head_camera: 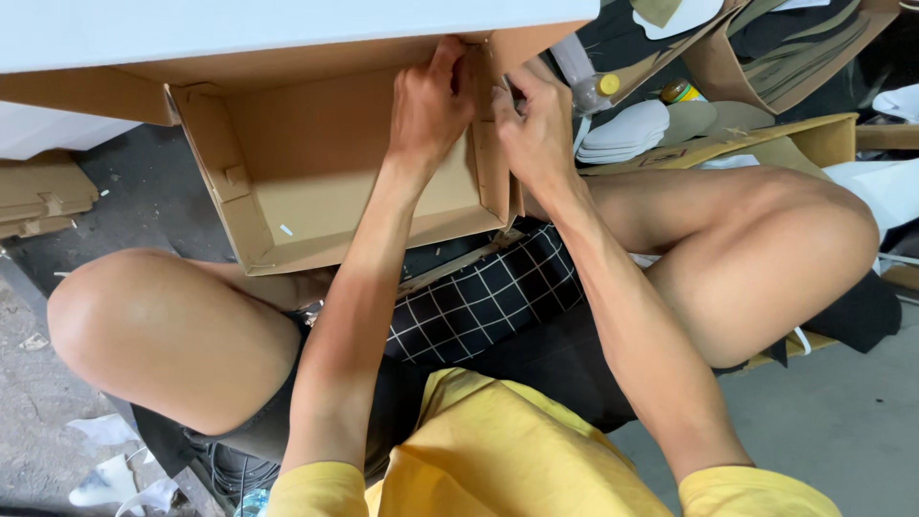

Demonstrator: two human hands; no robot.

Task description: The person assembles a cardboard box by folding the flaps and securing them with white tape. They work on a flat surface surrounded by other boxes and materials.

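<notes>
1. Lower frame: a yellow shirt (498, 450), with a black checked cloth (488, 302) just above it, between two bare knees. The person sits on the floor; both forearms run up and away from the body toward frame centre-top.

2. Centre, upper half: an open cardboard box (325, 182) is tipped so its inside faces the camera. Its long axis runs left to right across the frame. Its right-hand wall (493, 172) stands between the two hands.

3. Left hand (431, 105): inside the box, at its upper right corner, fingers curled and pressed against the inner face of that wall. It grips or pushes cardboard only.

4. Right hand (536, 120): outside the same wall, just beside the left hand, fingers bent in at the wall's top edge. Whether it pinches a small item there cannot be told.

5. Relation: the hands are close together, separated only by the wall. The corner worked on lies straight ahead of both. Neither hand is clearly nearer.

6. Upper left: a white panel (239, 29) lies over the box top.

7. Upper right, beyond the hands: a bottle with a yellow cap (592, 88), stacked pale insoles (627, 129) and further open cartons (795, 57) holding flat pieces.
</notes>
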